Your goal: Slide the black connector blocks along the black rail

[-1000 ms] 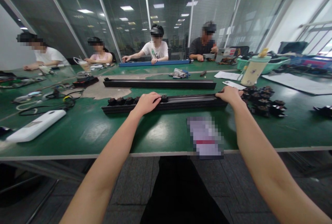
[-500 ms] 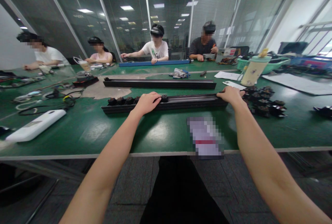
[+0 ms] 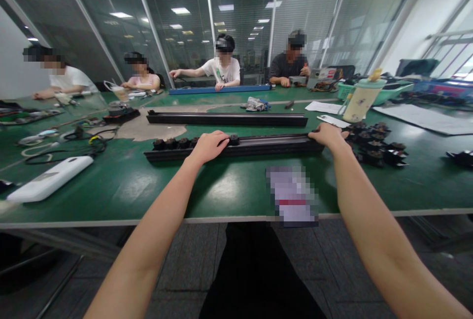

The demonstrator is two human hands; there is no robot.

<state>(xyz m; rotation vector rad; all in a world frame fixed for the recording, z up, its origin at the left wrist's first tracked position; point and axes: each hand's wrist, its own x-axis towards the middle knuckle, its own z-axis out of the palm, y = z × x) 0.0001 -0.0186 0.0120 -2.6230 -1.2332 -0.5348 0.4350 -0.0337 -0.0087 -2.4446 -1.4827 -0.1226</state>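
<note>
Green tabletop (image 3: pixel 229 193) before me, mid-frame. On it: my blk channel rail (image 3: pixel 273 150) at ctr, 2nd blk rail (image 3: pixel 225 120) just beyond, white oblong device (image 3: pixel 51 179) lower L, cream tumbler (image 3: pixel 361 102) upper R, blk parts pile (image 3: pixel 374 145) ctr R, blue rail (image 3: pixel 244 89) upper ctr.

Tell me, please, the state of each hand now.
Left hand: curled over the near black rail; grip cannot be told.
Right hand: at the rail's right end; grip unclear.

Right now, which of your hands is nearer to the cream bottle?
The right hand, at the right end of the nearer black rail, in front and left of the cream bottle. The left hand, around mid-rail, is farther left.
</note>
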